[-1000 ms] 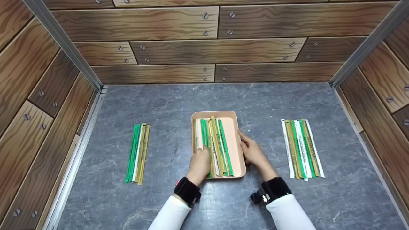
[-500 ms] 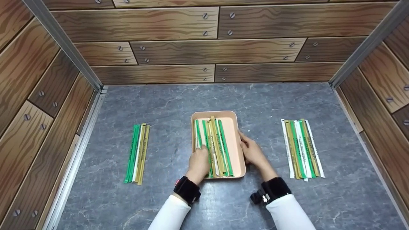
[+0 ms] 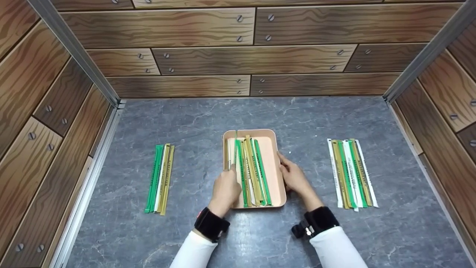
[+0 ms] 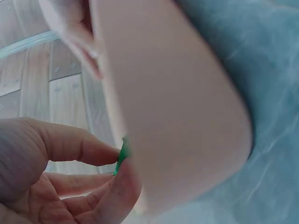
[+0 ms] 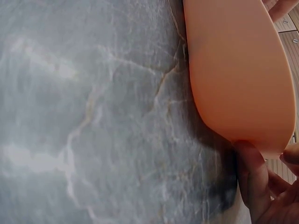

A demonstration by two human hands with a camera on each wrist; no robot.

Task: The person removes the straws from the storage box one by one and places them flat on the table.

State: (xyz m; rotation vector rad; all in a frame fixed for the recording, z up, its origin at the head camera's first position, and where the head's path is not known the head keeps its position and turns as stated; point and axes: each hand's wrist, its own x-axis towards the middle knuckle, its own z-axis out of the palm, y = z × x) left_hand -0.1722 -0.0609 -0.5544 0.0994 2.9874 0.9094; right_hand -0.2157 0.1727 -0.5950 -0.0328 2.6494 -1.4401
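Observation:
In the head view my left hand (image 3: 226, 189) is over the left part of a peach-coloured tray (image 3: 274, 175). It pinches a long, narrow green stick packet (image 3: 235, 149), which stands on edge along the tray's length. The left wrist view shows the green packet's end (image 4: 122, 156) between thumb and fingers, right at the tray's rim. My right hand (image 3: 295, 179) holds the tray's right side, thumb and fingers at the wall in the right wrist view. Several green, white and gold stick packets (image 3: 253, 171) lie lengthwise in the tray.
On the grey marbled table (image 3: 186, 242) a row of green, white and gold stick packets (image 3: 160, 178) lies at left. A similar, wider row (image 3: 351, 173) lies at right. Wood-patterned walls (image 3: 245, 59) enclose the back and sides.
My left hand has shifted slightly left and nearer me, and the green packet it pinches has come away from the tray's left side and turned on edge. The right hand has stayed put.

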